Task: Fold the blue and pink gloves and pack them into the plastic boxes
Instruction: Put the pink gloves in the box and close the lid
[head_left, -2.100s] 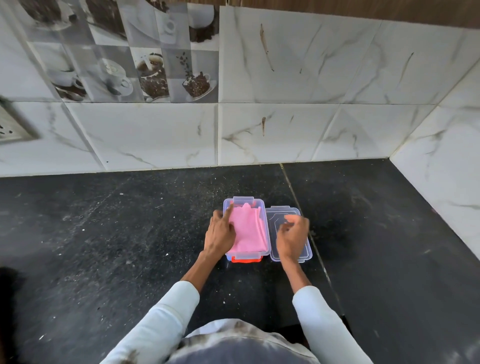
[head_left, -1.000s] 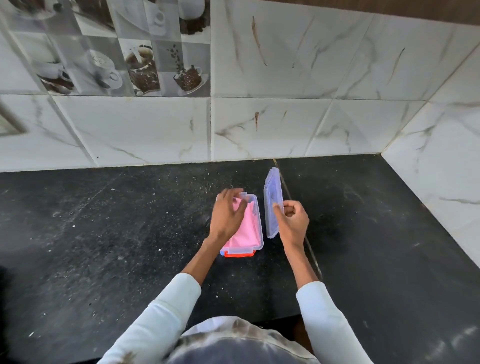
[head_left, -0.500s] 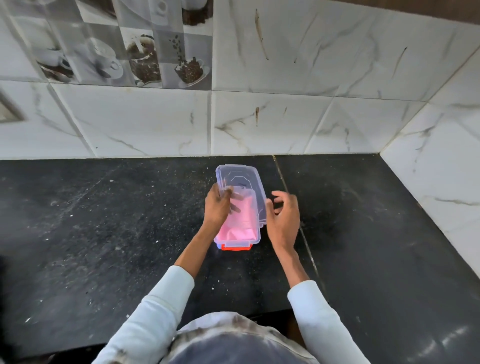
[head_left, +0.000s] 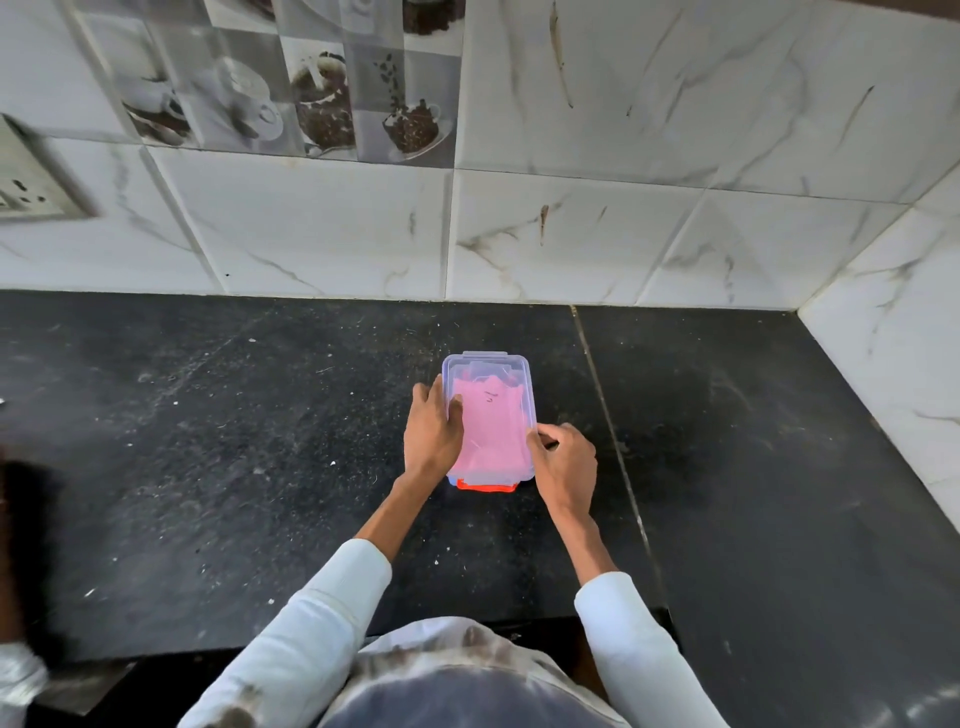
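Note:
A clear plastic box stands on the black counter with its clear lid lying flat on top. Through the lid I see the folded pink glove filling the box. An orange latch sticks out at the near end. My left hand holds the box's left side, fingers over the lid edge. My right hand grips the near right edge of the lid. No blue glove shows.
The black stone counter runs back to a white marble-tiled wall, which turns a corner at the right. A wall socket sits at the far left. The counter's front edge is just before my body.
My right hand picked the lid up from beside the box, swung it over and laid it flat on the box. My left hand stayed on the box's left side.

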